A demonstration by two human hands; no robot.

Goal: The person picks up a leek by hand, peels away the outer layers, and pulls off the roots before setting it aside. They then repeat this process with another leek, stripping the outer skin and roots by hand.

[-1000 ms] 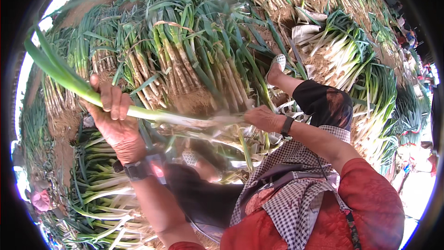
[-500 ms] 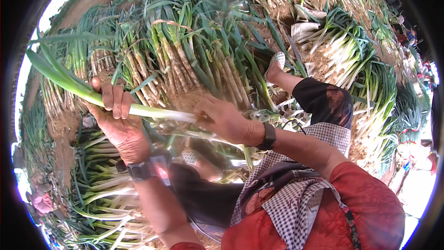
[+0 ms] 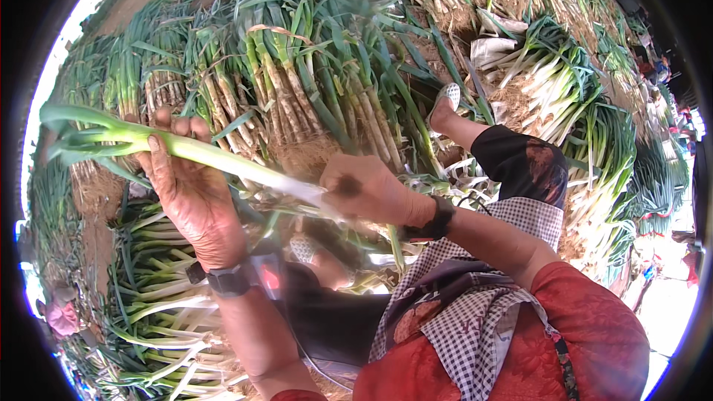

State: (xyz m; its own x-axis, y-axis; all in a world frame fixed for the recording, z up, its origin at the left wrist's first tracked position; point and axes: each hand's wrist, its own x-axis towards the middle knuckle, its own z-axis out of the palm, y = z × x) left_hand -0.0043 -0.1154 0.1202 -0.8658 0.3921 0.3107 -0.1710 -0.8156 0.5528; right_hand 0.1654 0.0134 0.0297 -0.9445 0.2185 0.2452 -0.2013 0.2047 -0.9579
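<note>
My left hand (image 3: 194, 200) is closed round a long green onion (image 3: 230, 165), with the thumb on the near side of the stalk and the fingers behind it. Its green leaves (image 3: 89, 135) fan out to the left, beyond that hand. Toward the right the white shank slants down to my right hand (image 3: 379, 191), whose fingers are closed at the root end. Dark roots (image 3: 346, 186) show against this hand, a little blurred by motion. Below the left hand lies a pile of peeled, pale green onions (image 3: 174, 304).
Upright bundles of unpeeled green onions (image 3: 286, 104) with soil on their roots stand ahead. More white-stemmed ones (image 3: 557, 96) are heaped at the right, next to my outstretched foot (image 3: 445, 104). A checked apron (image 3: 475, 334) covers my lap. Something pink (image 3: 62, 318) lies at far left.
The onion's leafy end has dropped and turned, its leaves now spreading leftward. My left thumb has come over the stalk. My right hand has shifted slightly right, at the root end.
</note>
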